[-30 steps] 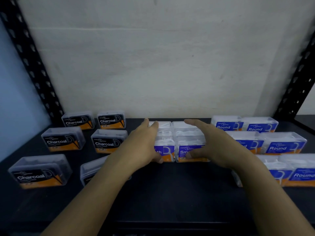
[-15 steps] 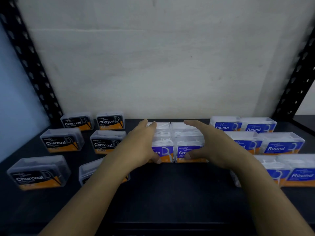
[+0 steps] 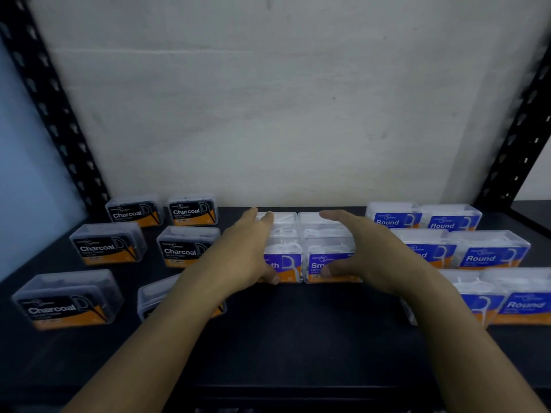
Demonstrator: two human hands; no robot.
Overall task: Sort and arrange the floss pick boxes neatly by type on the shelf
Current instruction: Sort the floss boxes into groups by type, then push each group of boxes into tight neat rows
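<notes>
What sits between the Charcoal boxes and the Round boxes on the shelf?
In the head view, the purple-labelled boxes sit between the Charcoal boxes and the Round boxes, side by side, with the left hand and right hand flanking them.

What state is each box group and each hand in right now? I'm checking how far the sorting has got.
Charcoal boxes: closed, upright, loosely spaced at left, one partly hidden by the forearm.
Smooth boxes: closed, pressed side by side in the centre.
Round boxes: closed, packed in pairs at right.
left hand: open, flat against the Smooth group's left side.
right hand: open, cupping the group's right side, thumb on the front label.
</notes>
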